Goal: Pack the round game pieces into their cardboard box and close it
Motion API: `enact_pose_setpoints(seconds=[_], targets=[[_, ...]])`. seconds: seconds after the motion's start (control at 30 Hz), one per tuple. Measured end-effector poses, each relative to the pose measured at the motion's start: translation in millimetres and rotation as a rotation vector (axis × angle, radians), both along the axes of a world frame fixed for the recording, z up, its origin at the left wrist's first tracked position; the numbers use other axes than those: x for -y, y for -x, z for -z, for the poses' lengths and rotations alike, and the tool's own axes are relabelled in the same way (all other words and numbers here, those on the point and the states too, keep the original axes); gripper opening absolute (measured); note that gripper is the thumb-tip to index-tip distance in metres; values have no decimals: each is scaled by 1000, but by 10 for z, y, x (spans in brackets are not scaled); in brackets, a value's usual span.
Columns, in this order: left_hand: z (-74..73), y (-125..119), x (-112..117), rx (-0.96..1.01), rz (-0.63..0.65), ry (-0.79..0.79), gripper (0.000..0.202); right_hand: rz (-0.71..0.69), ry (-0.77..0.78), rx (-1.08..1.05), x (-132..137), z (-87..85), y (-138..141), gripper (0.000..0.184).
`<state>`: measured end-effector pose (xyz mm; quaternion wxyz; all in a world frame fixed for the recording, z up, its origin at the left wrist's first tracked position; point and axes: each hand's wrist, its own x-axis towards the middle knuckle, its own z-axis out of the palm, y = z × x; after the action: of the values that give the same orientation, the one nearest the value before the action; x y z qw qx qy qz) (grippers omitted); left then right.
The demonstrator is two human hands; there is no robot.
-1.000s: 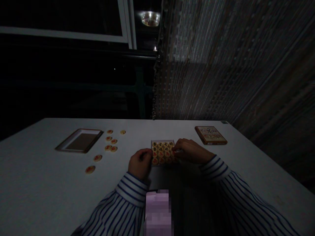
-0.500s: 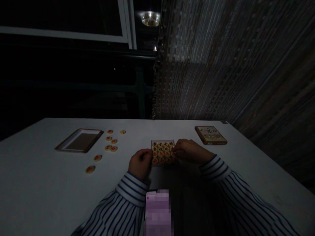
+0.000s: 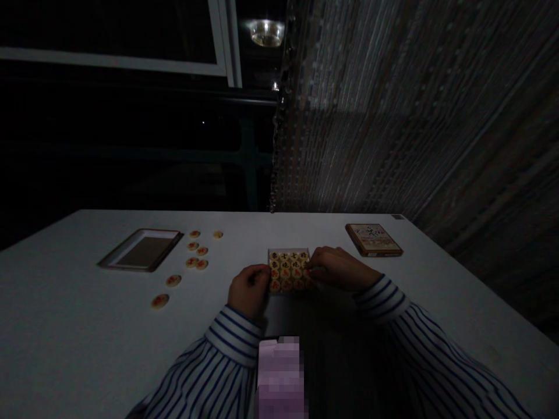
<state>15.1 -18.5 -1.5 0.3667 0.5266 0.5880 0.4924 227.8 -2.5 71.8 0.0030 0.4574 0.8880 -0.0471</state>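
A small pale tray (image 3: 289,251) holds round Chinese chess pieces (image 3: 285,273) set in rows. Black-marked pieces fill the back rows and red-marked ones the front rows. My left hand (image 3: 248,291) is closed, thumb and forefinger pinched at the tray's left edge. At the right edge, my right hand (image 3: 338,267) is also closed, with its fingertips down over the rightmost pieces. Those fingers hide part of that column, and what they pinch cannot be made out.
Several loose chess pieces (image 3: 173,280) lie on the white table (image 3: 109,337) to the left. Beyond them is a shallow open box part (image 3: 131,267). A printed box lid (image 3: 374,240) rests at the right. A pink blurred object (image 3: 280,378) is close in front of me.
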Motion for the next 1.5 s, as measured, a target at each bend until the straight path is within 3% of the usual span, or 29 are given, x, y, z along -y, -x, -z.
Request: enact_pose_setpoints(seconds=[0.37,0.53,1.23,1.5], targets=[[-53,-4,21,-12,-19,2,29,16,-4,97,120,-143,52,21],[-11,3,12,12,-5,0,30,14,-23,160,137,-139,67,23],[-69,-7,31,-9,-6,6,29,-12,-9,153,145,-139,83,18],[4,8,3,-39,4,-4,30,-20,-9,149,134,-131,44,18]])
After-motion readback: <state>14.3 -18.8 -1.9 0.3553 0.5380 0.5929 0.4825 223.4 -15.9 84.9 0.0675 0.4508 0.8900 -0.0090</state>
